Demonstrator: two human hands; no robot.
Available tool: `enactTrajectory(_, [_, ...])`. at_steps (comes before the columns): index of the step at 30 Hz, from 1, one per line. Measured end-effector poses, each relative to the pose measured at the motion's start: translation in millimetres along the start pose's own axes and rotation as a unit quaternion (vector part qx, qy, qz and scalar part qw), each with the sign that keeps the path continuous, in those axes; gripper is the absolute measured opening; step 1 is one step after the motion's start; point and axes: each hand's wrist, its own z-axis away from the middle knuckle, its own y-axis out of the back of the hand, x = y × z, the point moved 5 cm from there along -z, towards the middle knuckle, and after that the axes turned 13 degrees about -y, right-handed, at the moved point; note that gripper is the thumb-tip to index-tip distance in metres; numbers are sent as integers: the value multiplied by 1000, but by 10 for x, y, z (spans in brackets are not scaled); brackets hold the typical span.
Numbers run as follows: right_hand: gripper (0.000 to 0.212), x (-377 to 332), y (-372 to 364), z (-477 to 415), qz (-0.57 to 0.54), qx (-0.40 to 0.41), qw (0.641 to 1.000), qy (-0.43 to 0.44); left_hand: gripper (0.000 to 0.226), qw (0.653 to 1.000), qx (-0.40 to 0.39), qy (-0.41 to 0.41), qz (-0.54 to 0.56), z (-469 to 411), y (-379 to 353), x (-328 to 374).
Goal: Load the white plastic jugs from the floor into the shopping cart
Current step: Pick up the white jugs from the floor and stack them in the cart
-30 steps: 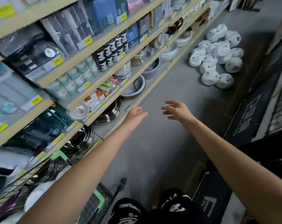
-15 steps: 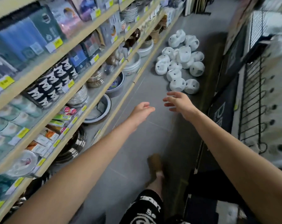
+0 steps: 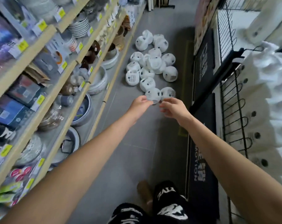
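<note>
Reaching nearer than before, left hand (image 3: 141, 105) and right hand (image 3: 173, 108) flank the nearest of the round white plastic jugs (image 3: 153, 63) heaped on the grey floor (image 3: 133, 126) at twelve o'clock, fingers (image 3: 165, 104) loosely open and empty, ready to scoop it.

Jugs (image 3: 147, 84) smooth white plastic; floor (image 3: 133, 130) matt grey tile; shelf edges (image 3: 40, 101) pale wood; rack (image 3: 234, 113) black wire.
</note>
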Motion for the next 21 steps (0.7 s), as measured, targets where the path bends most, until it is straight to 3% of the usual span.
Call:
enactTrajectory(11, [32,-980,307,-1799,30,1,999,-29,48,999,-31,34,-20,-2046,-84,125])
enactTrajectory(21, [35,-2058,621,-3549,71,-13,994,-85,55,995,-6,99,0,-4121,-127,305])
